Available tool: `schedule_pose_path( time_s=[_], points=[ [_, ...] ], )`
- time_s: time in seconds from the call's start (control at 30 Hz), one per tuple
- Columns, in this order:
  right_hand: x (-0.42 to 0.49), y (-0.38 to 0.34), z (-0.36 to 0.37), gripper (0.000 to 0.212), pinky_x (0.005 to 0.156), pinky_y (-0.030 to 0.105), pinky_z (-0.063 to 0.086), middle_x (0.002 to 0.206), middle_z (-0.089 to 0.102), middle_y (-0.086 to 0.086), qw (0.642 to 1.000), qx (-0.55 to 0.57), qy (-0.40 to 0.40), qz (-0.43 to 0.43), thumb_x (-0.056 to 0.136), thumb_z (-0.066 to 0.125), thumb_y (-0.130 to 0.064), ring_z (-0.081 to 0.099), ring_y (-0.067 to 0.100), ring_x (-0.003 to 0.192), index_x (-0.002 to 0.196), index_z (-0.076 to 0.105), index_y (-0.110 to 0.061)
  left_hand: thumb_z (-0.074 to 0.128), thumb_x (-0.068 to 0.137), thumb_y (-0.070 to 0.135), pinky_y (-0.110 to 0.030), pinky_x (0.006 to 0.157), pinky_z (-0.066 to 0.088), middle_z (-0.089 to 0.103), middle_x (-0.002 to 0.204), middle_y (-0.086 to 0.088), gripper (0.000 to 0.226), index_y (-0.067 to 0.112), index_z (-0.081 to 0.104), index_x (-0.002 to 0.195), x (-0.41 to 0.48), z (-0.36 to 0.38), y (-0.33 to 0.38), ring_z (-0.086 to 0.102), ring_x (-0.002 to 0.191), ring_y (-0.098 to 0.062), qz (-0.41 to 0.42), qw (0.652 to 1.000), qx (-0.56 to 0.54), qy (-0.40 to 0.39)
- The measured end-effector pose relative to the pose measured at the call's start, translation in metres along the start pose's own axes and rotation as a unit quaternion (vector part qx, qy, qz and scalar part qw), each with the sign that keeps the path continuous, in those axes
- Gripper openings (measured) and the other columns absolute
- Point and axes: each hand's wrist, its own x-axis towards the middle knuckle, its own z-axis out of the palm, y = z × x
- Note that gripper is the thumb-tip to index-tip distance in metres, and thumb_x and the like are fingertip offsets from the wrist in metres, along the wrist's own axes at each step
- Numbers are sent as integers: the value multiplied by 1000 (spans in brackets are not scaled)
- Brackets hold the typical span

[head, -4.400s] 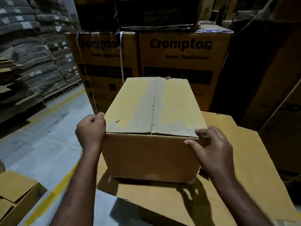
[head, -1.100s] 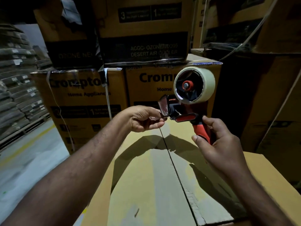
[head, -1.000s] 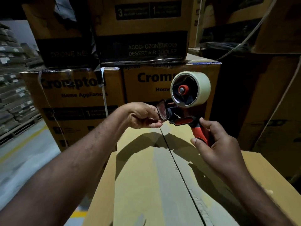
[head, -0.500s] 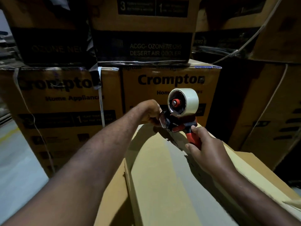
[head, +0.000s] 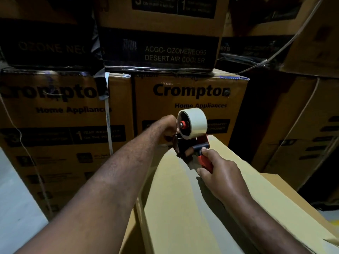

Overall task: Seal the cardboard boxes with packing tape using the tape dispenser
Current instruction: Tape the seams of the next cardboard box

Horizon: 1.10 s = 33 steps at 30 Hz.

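A plain cardboard box (head: 176, 208) lies lengthwise in front of me, its closed top flaps facing up. The tape dispenser (head: 190, 143), red and black with a pale tape roll (head: 197, 123), sits at the box's far top edge. My right hand (head: 218, 171) grips its red handle. My left hand (head: 169, 129) reaches over the far edge beside the dispenser's front, fingers curled down and mostly hidden behind the edge; whether they pinch the tape end I cannot tell.
Stacked printed appliance cartons (head: 190, 99) form a wall just beyond the box, with darker cartons (head: 159, 48) on top. More cartons (head: 302, 134) stand to the right. A flat cardboard sheet (head: 278, 191) lies under the box. Grey floor (head: 16, 208) shows at the left.
Both hands have carried the dispenser from mid-air down and forward to the box's far edge. Earlier still, both hands held the box's near corners with no dispenser in view.
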Motion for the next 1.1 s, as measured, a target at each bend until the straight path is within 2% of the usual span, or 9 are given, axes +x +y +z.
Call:
schedule_pose_path(
  time_s=[0.13,0.27,0.4,0.5,0.67,0.77,0.87,0.97,1.1],
  points=[
    [2,4,4,58,79,38,55,122,63,5,1000,12,12,20,90,67,-41,61,26,101,141,38,-41,66,83,-12,-40,74,63,68,83,-5,19,1,70,97,8,-5,-12,70,85,-24,13,999,30,-27],
    [6,5,6,60,78,37,56,122,63,6,999,24,20,36,90,67,-41,61,25,97,143,38,-40,70,84,-8,-31,60,61,72,90,-6,20,4,72,99,16,-7,-16,71,79,-17,25,998,53,-22],
    [4,1,8,58,77,35,56,120,65,2,1000,8,19,15,91,66,-39,62,23,99,142,40,-40,68,87,-4,-43,86,61,74,105,-8,21,9,74,102,24,1,-25,71,97,-23,28,993,106,-39],
    [4,0,10,57,78,32,53,121,65,0,1000,-3,14,4,92,65,-38,61,22,102,143,39,-39,63,91,-2,-45,92,59,72,110,-7,23,12,73,107,25,-1,-29,68,102,-24,11,991,111,-71],
    [4,-1,8,58,79,34,54,125,63,0,1000,-12,6,4,93,64,-37,60,22,105,144,36,-39,51,95,-2,-30,69,52,67,108,-10,32,11,70,117,19,7,-40,56,79,-17,-14,987,105,-122],
    [5,-2,9,58,78,35,55,123,63,2,1000,-17,-4,-1,94,62,-37,61,24,102,144,33,-40,61,94,6,-27,68,53,63,96,-1,20,11,70,111,15,13,-50,57,79,-13,21,994,104,-33],
    [6,-1,8,58,74,37,56,120,64,5,999,-29,-16,-1,94,60,-37,62,25,95,142,28,-44,66,95,12,-38,64,59,72,87,-9,11,9,75,89,13,22,-57,67,76,-20,64,997,-33,41],
    [5,-2,7,57,75,39,56,120,64,5,999,-27,-25,3,94,59,-38,62,26,96,141,27,-45,55,102,15,-41,77,58,75,98,-11,23,10,77,97,7,23,-61,69,89,-23,60,996,-60,-3],
    [4,-5,4,56,75,37,56,120,64,6,999,-34,-32,-6,95,58,-37,63,27,98,142,29,-44,57,100,20,-29,65,45,69,89,0,21,13,74,90,7,18,-62,61,84,-17,20,999,19,-41]
  ],
)
